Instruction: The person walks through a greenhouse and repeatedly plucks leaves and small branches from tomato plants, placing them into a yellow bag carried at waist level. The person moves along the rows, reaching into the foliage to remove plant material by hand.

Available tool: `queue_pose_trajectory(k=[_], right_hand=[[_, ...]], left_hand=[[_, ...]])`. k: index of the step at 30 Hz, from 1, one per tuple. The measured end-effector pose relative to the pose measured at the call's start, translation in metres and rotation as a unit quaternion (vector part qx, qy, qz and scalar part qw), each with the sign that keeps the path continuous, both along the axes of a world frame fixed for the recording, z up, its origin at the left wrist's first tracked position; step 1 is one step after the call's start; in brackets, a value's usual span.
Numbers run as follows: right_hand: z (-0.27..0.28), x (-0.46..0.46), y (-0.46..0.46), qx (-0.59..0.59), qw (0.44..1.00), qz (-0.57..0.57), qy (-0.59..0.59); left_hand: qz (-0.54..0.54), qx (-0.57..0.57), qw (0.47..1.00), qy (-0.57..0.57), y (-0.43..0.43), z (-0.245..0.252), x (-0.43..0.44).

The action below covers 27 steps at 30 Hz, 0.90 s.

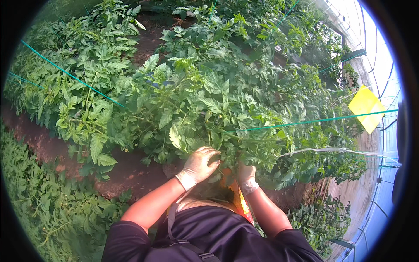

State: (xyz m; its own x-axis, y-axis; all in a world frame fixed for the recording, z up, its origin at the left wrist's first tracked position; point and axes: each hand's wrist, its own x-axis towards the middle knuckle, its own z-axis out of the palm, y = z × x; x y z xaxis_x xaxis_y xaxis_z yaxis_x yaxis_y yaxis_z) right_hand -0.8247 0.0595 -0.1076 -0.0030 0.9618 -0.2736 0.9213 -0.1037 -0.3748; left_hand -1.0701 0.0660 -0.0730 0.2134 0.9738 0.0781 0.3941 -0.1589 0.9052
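Observation:
My left hand (200,164), in a thin pale glove, is at the lower front of a leafy tomato plant (196,108). Its thumb stands apart from the fingers, and nothing shows between them. To its right, my right hand (246,175) wears a similar glove and reaches into the leaves. Foliage hides its fingers, so what they touch cannot be seen. An orange and yellow item (240,201), possibly a bag or printed sheet, hangs between my forearms, close to my body. Small yellow flowers (207,121) show among the stems.
Green twine (314,122) slants from the plants toward a yellow sticky trap (367,109) at the right. Below it runs a clear plastic strip (340,150). Bare soil (131,177) separates the plant rows. The greenhouse's film wall (389,183) curves along the right.

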Motion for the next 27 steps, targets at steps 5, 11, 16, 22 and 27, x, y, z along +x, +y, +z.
queue_pose_trajectory(k=[5, 11, 16, 22, 27], right_hand=[[-0.038, -0.029, 0.039, 0.041, 0.935, -0.112, 0.333], [-0.045, -0.032, 0.040, -0.221, 0.603, -0.249, 0.725], [-0.031, -0.057, 0.044, -0.303, 0.499, -0.221, 0.781], [-0.037, -0.043, 0.029, -0.193, 0.640, -0.240, 0.704], [-0.028, -0.041, 0.024, -0.053, 0.805, -0.074, 0.587]], left_hand=[[0.009, -0.183, 0.975, -0.129, 0.015, -0.008, -0.008], [0.052, -0.499, 0.751, -0.430, 0.051, -0.018, -0.027], [-0.029, -0.508, 0.814, -0.280, 0.087, -0.029, -0.042], [-0.170, -0.089, 0.965, 0.177, 0.152, -0.012, 0.003], [-0.277, -0.132, 0.861, 0.406, 0.163, -0.066, 0.046]])
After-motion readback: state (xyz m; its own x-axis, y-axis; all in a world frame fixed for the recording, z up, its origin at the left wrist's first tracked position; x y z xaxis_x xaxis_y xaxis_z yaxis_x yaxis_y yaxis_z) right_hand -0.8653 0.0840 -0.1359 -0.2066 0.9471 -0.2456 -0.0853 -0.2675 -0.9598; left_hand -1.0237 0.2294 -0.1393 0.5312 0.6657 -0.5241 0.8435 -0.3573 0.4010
